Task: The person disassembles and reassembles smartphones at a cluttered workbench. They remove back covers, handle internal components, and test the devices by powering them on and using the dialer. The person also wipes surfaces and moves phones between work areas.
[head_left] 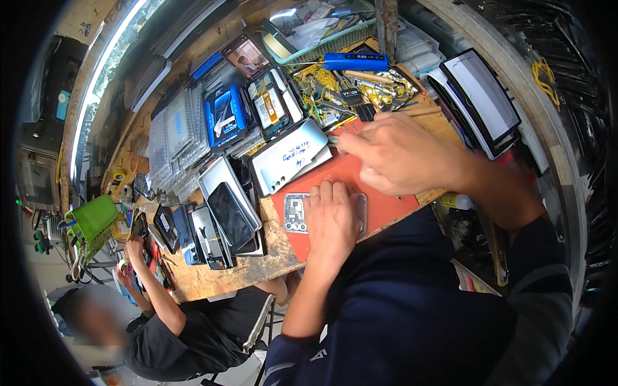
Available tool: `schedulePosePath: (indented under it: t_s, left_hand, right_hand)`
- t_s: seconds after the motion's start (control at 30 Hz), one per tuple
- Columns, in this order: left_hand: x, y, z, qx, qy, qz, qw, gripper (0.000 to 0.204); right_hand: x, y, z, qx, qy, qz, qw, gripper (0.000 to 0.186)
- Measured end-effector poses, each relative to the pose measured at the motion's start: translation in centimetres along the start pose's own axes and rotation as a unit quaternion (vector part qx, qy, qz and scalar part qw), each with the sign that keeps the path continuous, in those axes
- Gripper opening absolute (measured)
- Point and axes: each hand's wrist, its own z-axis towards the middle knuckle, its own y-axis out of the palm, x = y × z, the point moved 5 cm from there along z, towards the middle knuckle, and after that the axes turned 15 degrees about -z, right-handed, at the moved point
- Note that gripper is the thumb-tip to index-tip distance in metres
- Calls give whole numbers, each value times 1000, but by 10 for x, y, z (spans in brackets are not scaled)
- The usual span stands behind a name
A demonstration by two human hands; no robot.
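On an orange-red mat lies a bare grey metal phone frame with cut-outs and round camera holes at its left end. My left hand rests across its middle, fingers curled over the far edge, gripping it against the mat and hiding much of it. My right hand is raised over the mat's far right part with its fingers closed in a pinch. Something small shows at the fingertips, too little to name. Just left of those fingertips is a silver phone back cover with handwriting on it.
Several phones lie stacked to the left. Behind them are bubble-wrap sleeves, a blue box and an opened phone. A cluttered parts tray holds a blue tool. A co-worker sits at the lower left.
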Motion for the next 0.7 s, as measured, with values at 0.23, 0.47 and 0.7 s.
schedulePosePath:
  t_s: [0.23,0.47,0.7]
  left_hand:
    - [-4,2,1,-19,-2,0,1000,9]
    - [-5,0,1,-10,14,-3,1000,11]
    - [1,-2,0,-27,20,2,999,12]
  right_hand:
    - [-8,27,-4,70,-10,1,997,23]
    - [-7,27,-11,30,19,24,999,19]
    - [-8,27,-23,48,59,103,992,17]
